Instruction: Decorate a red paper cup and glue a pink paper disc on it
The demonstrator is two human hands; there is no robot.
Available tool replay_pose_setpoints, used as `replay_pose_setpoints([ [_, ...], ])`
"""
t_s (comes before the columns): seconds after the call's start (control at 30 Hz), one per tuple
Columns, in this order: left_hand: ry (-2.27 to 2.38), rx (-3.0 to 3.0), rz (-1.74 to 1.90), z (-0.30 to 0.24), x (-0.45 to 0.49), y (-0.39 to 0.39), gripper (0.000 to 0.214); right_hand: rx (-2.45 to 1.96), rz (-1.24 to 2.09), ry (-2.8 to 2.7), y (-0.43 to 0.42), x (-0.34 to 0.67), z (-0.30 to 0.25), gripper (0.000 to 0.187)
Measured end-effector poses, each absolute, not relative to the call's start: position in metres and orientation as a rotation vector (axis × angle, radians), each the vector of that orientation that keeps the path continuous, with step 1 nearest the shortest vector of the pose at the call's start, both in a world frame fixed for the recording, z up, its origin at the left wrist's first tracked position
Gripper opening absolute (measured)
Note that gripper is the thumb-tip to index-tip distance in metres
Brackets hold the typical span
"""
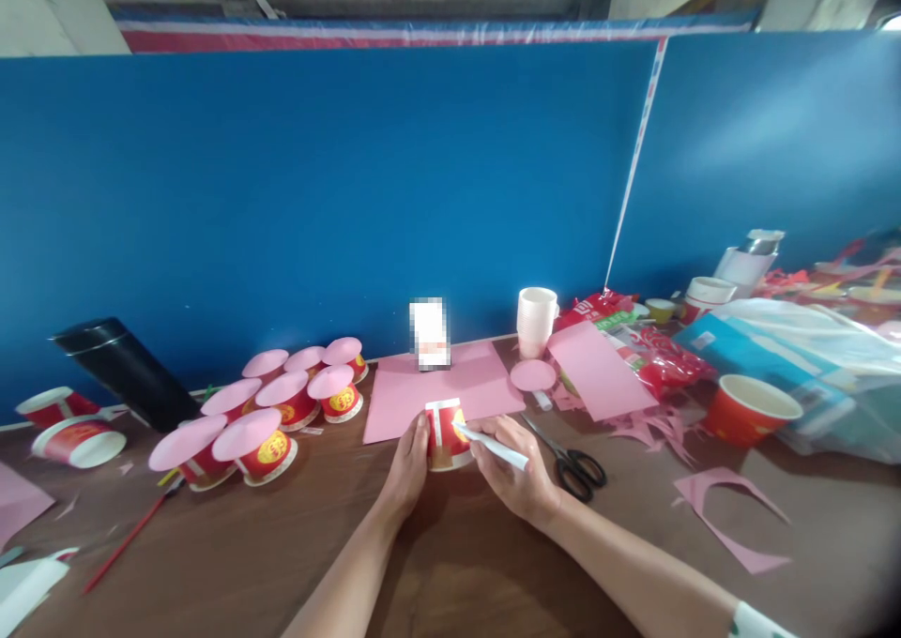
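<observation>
My left hand [409, 469] grips the left side of a red paper cup [441, 436] with a yellow print and a pale vertical strip. The cup stands upside down at the table's middle. In the fingers of my right hand [517, 469] is a slim white pen-shaped tube [501, 449], its tip at the cup's upper right side. Whether it is a pen or a glue tube I cannot tell. Behind the cup lies a pink paper sheet [394, 396]. Black-handled scissors [578, 471] rest just right of my right hand.
Several upturned red cups topped with pink paper discs [246, 434] stand left, near a black flask [127, 372] and a red brush [130, 537]. To the right are stacked white cups [535, 319], a pink disc [533, 375], an orange cup [750, 413], paper scraps [739, 516] and plastic bags.
</observation>
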State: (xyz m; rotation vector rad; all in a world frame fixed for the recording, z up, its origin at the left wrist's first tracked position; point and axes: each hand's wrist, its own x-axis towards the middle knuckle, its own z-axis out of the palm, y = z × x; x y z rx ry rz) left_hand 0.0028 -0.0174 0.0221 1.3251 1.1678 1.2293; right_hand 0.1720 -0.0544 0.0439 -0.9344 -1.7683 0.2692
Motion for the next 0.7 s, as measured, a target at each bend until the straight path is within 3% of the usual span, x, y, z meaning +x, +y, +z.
replay_pose_setpoints([
  [0.7, 1.165, 1.286, 1.242, 0.0207, 0.0035, -0.0186, 0.039, -0.943, 0.222, -1.786, -0.0522, 0.1729, 0.0462, 0.012],
])
